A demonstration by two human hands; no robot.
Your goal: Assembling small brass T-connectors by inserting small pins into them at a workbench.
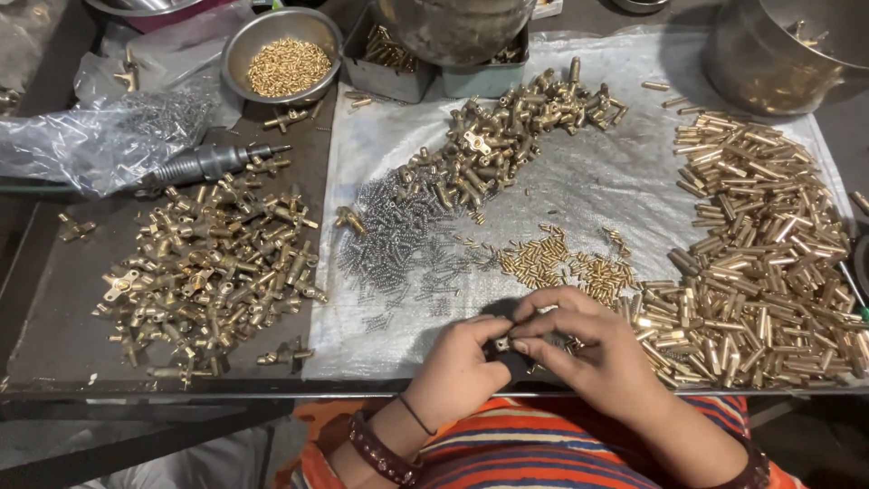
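Left hand (457, 369) and right hand (593, 349) both pinched shut on one small brass part (501, 344), held just below steel spring heap (398, 237), brass tube pile (769, 263) right of it

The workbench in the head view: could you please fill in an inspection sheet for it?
Surface: dark bench part-covered by a white woven sheet.
Job's things: left hand and right hand pinch a small brass part between them.
Clutter: brass tubes, small pins, steel springs, two heaps of brass fittings, steel bowl, plastic bag.
Hands: both closed on the part.
Cables: nothing seen.
Surroundings: metal pot, grey trays.
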